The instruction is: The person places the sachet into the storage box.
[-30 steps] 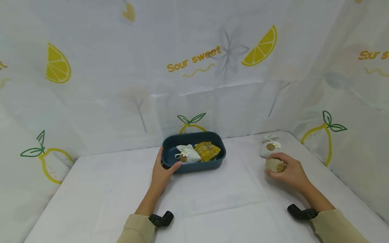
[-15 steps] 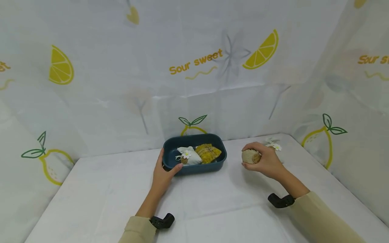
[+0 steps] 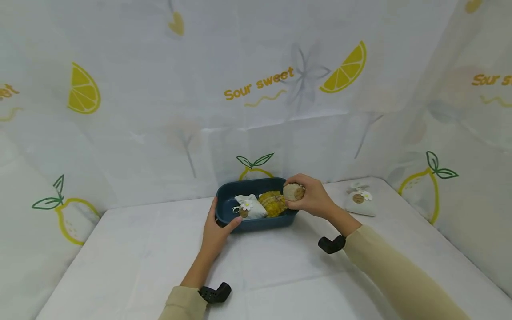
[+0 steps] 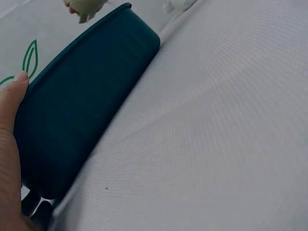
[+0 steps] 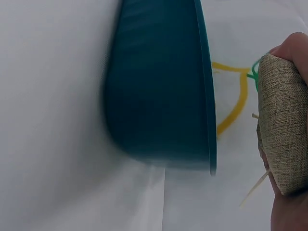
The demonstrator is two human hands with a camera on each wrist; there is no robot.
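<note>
In the head view a dark blue rectangular box (image 3: 256,226) stands at the back of the table. My left hand (image 3: 214,231) grips its left end, the thumb (image 4: 14,96) against the long side near the rim. Inside lie a white sachet (image 3: 256,210) with a daisy and a yellow patterned sachet (image 3: 274,204). Over the box's right end my right hand (image 3: 314,198) holds a beige woven sachet (image 3: 294,192) with a round brown patch. The right wrist view shows this sachet (image 5: 284,125) above the rim, apart from it, with a thin string hanging.
Another white sachet (image 3: 360,204) with a daisy and brown patch rests at the table's back right. A white cloth covers the table (image 3: 280,284). A lemon-printed curtain (image 3: 160,146) rises right behind the box.
My right hand has carried the beige sachet leftwards from beside the right-hand white sachet to over the box. My left hand has kept its hold on the box.
</note>
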